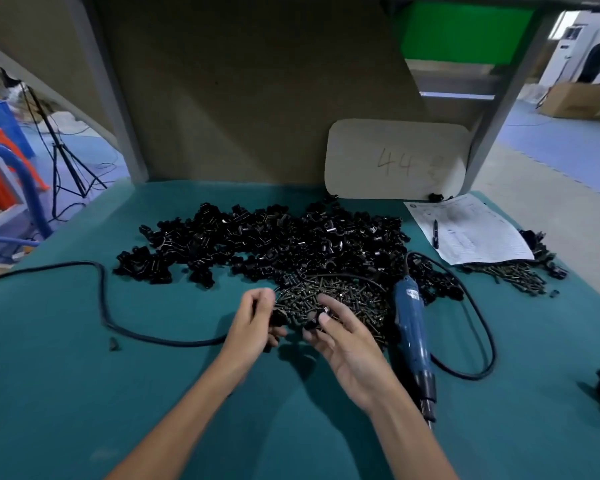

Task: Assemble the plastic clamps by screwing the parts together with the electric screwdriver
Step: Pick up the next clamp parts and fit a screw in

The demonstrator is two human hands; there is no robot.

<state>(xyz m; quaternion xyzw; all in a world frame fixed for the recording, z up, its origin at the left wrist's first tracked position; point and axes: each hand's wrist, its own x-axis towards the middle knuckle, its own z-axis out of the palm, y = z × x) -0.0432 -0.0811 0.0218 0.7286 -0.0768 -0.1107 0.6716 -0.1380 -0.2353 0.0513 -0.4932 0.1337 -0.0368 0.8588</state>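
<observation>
Head view, over the teal table (84, 375): left hand (255, 320) with fingers curled round a black clamp part (278, 318), right hand (343, 344) pinching a second clamp piece (313, 322) between thumb and fingertips, both at the near edge of the screw pile (340, 296). Blue electric screwdriver (411, 327) flat just right of the right hand, clamp heap (274, 240) behind.

Both bare forearms reach forward from the lower edge and converge over the desk, the left forearm (187, 403) angled right and the right forearm (406, 441) angled left. The left grip (253, 320) shows its back, fingers curled round a black clamp part (278, 317). The right grip (347, 351) is turned palm-inward, thumb pinching a second black clamp part (311, 323) against its fingers. The two grips are close together but apart.
</observation>
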